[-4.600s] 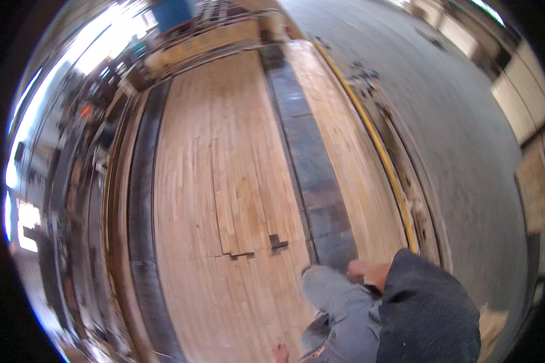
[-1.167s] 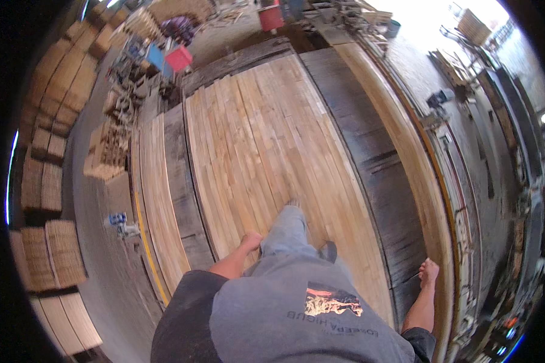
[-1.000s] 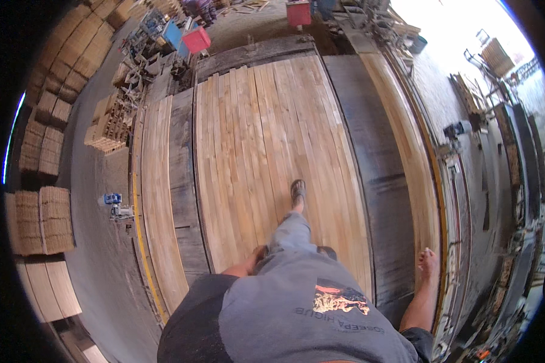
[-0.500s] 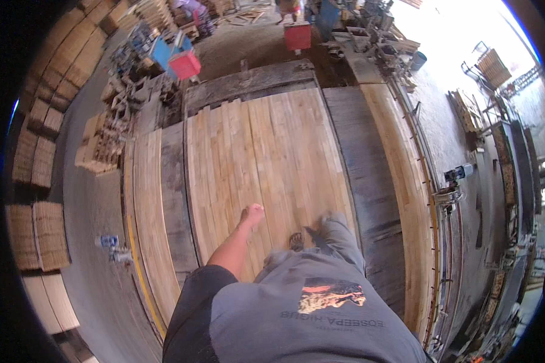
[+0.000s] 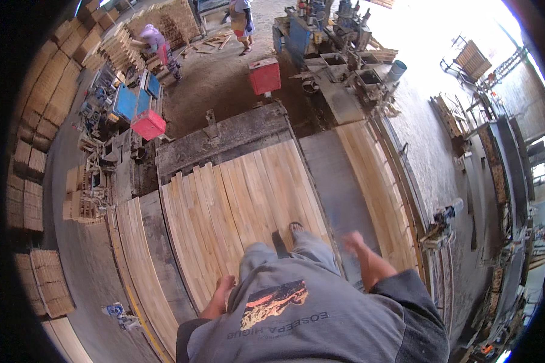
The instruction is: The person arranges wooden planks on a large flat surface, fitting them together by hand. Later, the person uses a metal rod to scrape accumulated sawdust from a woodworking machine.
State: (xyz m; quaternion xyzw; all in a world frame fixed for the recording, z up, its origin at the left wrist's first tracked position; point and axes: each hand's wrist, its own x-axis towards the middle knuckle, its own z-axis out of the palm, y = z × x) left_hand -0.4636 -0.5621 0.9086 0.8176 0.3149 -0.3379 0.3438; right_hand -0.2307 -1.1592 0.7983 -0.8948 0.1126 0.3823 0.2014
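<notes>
Walking across wooden boards (image 5: 242, 199); left hand (image 5: 225, 284), right hand (image 5: 352, 241) hang empty, fingers loose. Step on board centres, avoid gaps.

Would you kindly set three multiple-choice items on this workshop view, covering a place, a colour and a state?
1. Where is the person standing?
A. on the pale boards
B. on bare earth
C. on a ladder

2. What colour is the box beyond the platform's far end?
A. green
B. red
C. white

3. How are both hands?
A. holding a board
B. gripping a tool
C. empty

Answers:
1 A: a foot rests on the pale boards.
2 B: the box is red.
3 C: left hand and right hand hold nothing.
</notes>
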